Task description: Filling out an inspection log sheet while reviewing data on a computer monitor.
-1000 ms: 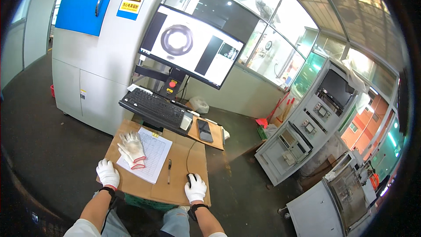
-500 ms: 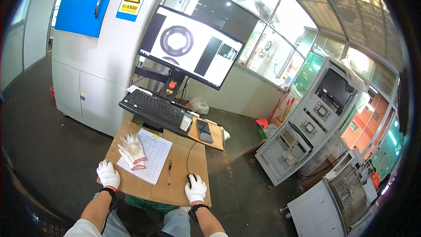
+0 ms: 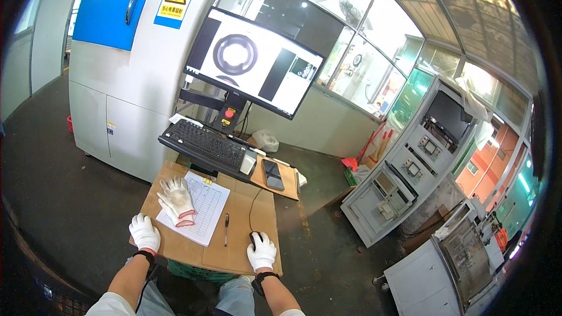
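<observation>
Both my hands wear white knit gloves. At the left edge of a cardboard-covered stand (image 3: 243,199), my left hand (image 3: 144,233) rests with its fingers loosely bent and nothing seen in them. My right hand (image 3: 261,254) is closed over a black computer mouse (image 3: 254,237), which it mostly covers; a thin cable runs up from it. Between my hands lie a pen (image 3: 226,230) and a stack of printed forms (image 3: 209,205) with a yellow clip. A pair of used white gloves (image 3: 176,200) with red cuffs lies across the forms. A monitor (image 3: 252,61) beyond displays a grey ring shape.
A black keyboard (image 3: 205,145) sits on a tray beneath the monitor, beside a phone (image 3: 273,174). A red button (image 3: 229,114) is on the monitor post. A large grey cabinet (image 3: 132,93) with a blue door stands left. An instrument console (image 3: 404,164) and a wheeled machine (image 3: 427,275) stand right.
</observation>
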A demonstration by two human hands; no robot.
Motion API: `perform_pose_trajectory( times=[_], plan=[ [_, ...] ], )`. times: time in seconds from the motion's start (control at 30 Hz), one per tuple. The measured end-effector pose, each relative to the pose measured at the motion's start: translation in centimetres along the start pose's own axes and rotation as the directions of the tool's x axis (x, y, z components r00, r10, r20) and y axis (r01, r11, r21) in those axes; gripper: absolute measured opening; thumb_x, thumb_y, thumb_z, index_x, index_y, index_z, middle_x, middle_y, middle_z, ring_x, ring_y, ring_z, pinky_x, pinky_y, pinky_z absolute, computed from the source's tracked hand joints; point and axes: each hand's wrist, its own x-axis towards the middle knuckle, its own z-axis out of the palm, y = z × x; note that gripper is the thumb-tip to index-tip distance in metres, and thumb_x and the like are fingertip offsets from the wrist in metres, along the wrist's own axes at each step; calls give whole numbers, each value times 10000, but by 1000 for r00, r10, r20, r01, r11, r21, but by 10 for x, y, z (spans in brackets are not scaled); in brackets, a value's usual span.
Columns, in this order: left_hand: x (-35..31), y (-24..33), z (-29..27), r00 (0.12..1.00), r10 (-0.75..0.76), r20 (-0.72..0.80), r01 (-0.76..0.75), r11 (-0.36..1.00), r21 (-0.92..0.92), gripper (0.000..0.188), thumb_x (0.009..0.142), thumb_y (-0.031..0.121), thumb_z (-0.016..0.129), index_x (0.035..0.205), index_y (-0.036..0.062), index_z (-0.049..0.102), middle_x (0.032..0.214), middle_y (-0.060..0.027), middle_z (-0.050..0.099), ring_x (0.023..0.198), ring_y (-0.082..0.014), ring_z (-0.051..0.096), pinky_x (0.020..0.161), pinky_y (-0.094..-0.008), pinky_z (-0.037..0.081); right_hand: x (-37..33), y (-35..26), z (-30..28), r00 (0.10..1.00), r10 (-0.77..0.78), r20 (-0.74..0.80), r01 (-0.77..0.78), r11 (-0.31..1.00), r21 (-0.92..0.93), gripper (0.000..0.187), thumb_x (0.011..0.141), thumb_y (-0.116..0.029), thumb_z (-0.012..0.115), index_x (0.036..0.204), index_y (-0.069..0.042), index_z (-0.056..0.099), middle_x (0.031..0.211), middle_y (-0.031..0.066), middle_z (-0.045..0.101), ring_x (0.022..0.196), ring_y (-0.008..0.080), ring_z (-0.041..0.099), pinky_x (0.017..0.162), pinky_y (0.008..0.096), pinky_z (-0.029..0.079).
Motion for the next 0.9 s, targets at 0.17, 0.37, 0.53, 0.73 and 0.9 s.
perform_pose_trajectory(
  times=[0.17, 0.37, 0.53, 0.73, 0.9],
  plan=[
    [0, 0, 0, 1000, 0, 8, 0, 1000, 5, 297, 745, 153, 688, 1022, 64, 630, 1223, -127, 563, 1192, -339, 500, 956, -473, 420, 0, -1, -2, 1000, -6, -2, 6, 1000, 6, 434, 812, -255, 652, 1246, -232, 656, 1301, 124, 609, 1035, 389, 626, 892, 515, 503],
    [1, -1, 4, 1000, -9, 0, 9, 1000, 5, 301, 739, 165, 699, 1009, 51, 634, 1197, -124, 564, 1190, -328, 496, 960, -468, 411, 0, -1, -2, 1000, -7, 5, 7, 1000, 8, 437, 814, -256, 651, 1250, -227, 655, 1306, 127, 608, 1039, 389, 624, 890, 511, 504],
    [1, 0, 4, 1000, -2, -22, 2, 1000, 7, 304, 735, 170, 701, 1009, 57, 632, 1203, -122, 565, 1184, -328, 500, 956, -468, 412, 0, -1, -2, 1000, -3, 1, 3, 1000, -1, 439, 813, -257, 651, 1251, -228, 657, 1302, 131, 611, 1031, 388, 627, 887, 509, 506],
    [0, 2, -3, 1000, -4, -6, 4, 1000, -2, 285, 756, 153, 676, 1025, 67, 635, 1229, -117, 564, 1195, -330, 503, 958, -464, 418, 1, -2, -4, 1000, -5, 13, 5, 1000, 1, 437, 809, -258, 653, 1245, -229, 660, 1295, 130, 616, 1021, 386, 629, 881, 504, 511],
    [0, 0, 0, 1000, 1, -21, -2, 1000, -10, 288, 752, 149, 677, 1025, 67, 637, 1231, -120, 568, 1194, -332, 507, 956, -466, 419, 0, -3, -5, 1000, 1, 24, -1, 1000, -12, 445, 815, -269, 655, 1258, -232, 650, 1310, 123, 611, 1041, 381, 629, 885, 505, 511]
  ],
)
